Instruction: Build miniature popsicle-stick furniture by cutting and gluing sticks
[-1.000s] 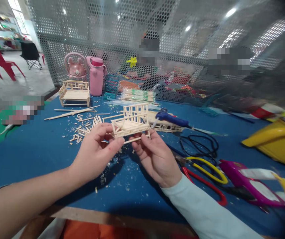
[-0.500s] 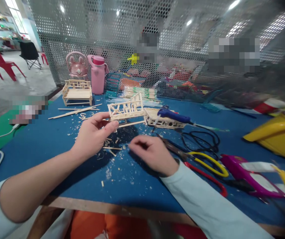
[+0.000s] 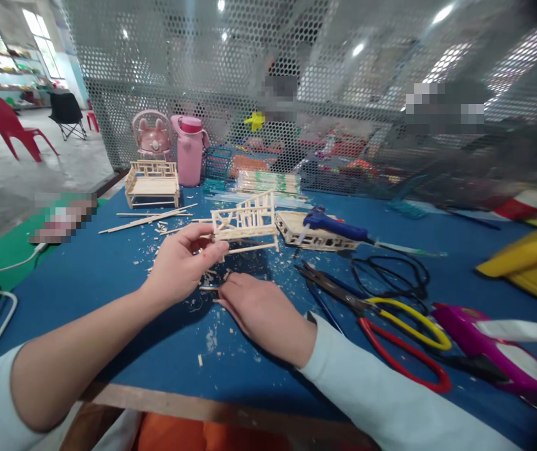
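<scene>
My left hand [image 3: 181, 260] pinches a miniature chair frame [image 3: 245, 224] made of thin pale wooden sticks, by its left end, above the table. My right hand [image 3: 261, 310] is low over the tabletop, fingers curled together among small stick offcuts [image 3: 209, 288]. One offcut meets its fingertips; whether it is gripped is hidden. Right of the chair frame, a blue glue gun [image 3: 337, 224] lies on another small wooden stick piece [image 3: 291, 230]. Red-and-yellow-handled scissors [image 3: 360, 304] lie beside my right forearm.
A finished-looking miniature bench [image 3: 153, 186] stands at the back left, near a pink bottle [image 3: 189, 153]. Long loose sticks [image 3: 149, 219] lie before it. A black cable [image 3: 397, 275], a purple device [image 3: 498, 351] and a yellow object [image 3: 529, 263] are at right. Perforated mesh [image 3: 231, 81] rises behind.
My right hand has moved left and down to the offcuts beneath the chair frame, its fingers closing. My left hand still holds the frame. The whole view has shifted slightly.
</scene>
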The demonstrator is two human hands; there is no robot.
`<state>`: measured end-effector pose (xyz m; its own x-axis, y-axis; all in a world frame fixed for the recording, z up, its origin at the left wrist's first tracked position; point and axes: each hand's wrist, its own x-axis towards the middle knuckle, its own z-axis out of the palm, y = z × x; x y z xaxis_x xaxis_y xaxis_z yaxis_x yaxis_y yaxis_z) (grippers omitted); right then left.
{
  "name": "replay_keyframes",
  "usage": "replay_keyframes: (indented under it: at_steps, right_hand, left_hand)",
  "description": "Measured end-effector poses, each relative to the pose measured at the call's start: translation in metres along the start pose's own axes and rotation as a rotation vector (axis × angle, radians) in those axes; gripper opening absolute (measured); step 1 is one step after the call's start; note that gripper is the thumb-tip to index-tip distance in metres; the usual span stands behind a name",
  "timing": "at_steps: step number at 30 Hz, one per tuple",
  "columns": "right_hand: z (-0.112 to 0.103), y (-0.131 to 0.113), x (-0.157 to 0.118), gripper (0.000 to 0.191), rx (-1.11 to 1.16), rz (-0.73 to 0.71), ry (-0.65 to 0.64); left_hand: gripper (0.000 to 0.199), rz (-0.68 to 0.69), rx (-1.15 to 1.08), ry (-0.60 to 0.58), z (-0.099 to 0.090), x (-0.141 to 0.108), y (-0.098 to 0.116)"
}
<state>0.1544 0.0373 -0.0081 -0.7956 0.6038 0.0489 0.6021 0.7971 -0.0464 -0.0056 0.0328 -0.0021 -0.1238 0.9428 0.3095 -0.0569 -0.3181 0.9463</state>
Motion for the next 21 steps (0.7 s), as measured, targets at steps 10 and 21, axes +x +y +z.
replay_keyframes:
  at_steps: [10,21]
  right_hand:
    - [0.006,0.000,-0.004,0.016,0.085,-0.040,0.058]
    - [-0.027,0.016,-0.027,0.025,0.363,-0.217,0.416]
  left_hand:
    - [0.017,0.015,0.065,-0.043,0.006,-0.011,-0.001]
    - [0.018,0.015,0.091,-0.041,0.012,-0.019,0.003]
